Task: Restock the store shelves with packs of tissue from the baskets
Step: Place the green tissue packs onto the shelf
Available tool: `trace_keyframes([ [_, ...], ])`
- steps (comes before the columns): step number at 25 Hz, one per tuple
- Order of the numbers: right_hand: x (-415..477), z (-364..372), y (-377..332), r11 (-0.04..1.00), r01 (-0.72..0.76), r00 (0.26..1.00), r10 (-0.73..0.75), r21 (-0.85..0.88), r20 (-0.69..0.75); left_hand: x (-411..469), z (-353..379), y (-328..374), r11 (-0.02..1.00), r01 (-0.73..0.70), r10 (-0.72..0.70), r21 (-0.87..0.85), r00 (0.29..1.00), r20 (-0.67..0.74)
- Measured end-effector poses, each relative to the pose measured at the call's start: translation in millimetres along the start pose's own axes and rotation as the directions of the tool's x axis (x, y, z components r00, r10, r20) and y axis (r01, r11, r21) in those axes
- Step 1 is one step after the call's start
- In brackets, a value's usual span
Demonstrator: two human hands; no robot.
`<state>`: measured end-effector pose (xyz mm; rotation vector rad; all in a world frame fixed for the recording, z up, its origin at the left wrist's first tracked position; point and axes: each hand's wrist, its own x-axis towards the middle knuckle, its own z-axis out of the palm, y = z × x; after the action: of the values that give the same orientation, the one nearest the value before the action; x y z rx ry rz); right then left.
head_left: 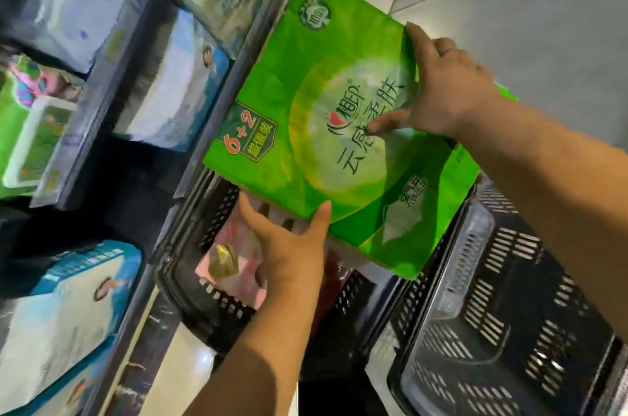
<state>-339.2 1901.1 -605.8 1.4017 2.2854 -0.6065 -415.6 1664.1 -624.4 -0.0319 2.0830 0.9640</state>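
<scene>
Head view: left hand (289, 245) and right hand (441, 89) both gripping green tissue pack (306, 102) edges above basket (204, 276); slick wrap risking slipping, snagging shelf edge (238, 75) beyond hands.

green tissue pack (326, 130) (large), both hands gripping

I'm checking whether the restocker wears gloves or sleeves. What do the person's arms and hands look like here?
Both hands are bare, with no gloves. The left hand and its forearm show no sleeve, watch or band. The right hand seems to have a thin ring on one finger, though blur makes that uncertain; its forearm is also uncovered as far as the picture's edge. No tattoos or markings are visible.
</scene>
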Motion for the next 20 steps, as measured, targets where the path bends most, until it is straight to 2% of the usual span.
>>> trace_keyframes([
  [3,-7,5,1,1.0,-0.006,1.0,0.006,0.019,-0.03,3,13,-1,0.999,0.005,-0.005,-0.032,1.0,0.008],
  [7,-33,16,3,0.984,-0.103,0.993,0.111,0.143,-0.047,24,0,1,0.991,-0.125,0.126,-0.041,0.992,0.014],
  [11,-91,47,9,0.942,-0.219,0.97,0.238,0.255,-0.045,52,-29,21,0.941,-0.309,0.286,0.136,0.944,0.166],
  [15,-137,75,6,0.901,-0.306,0.944,0.329,0.308,-0.026,74,-35,52,0.754,-0.535,0.409,0.381,0.836,0.365],
  [17,-143,75,5,0.927,-0.281,0.94,0.318,0.249,-0.125,70,-36,53,0.715,-0.535,0.402,0.45,0.841,0.362],
  [20,-116,56,3,0.977,-0.122,0.938,0.171,0.172,-0.301,52,-40,35,0.688,-0.514,0.417,0.513,0.858,0.3],
])
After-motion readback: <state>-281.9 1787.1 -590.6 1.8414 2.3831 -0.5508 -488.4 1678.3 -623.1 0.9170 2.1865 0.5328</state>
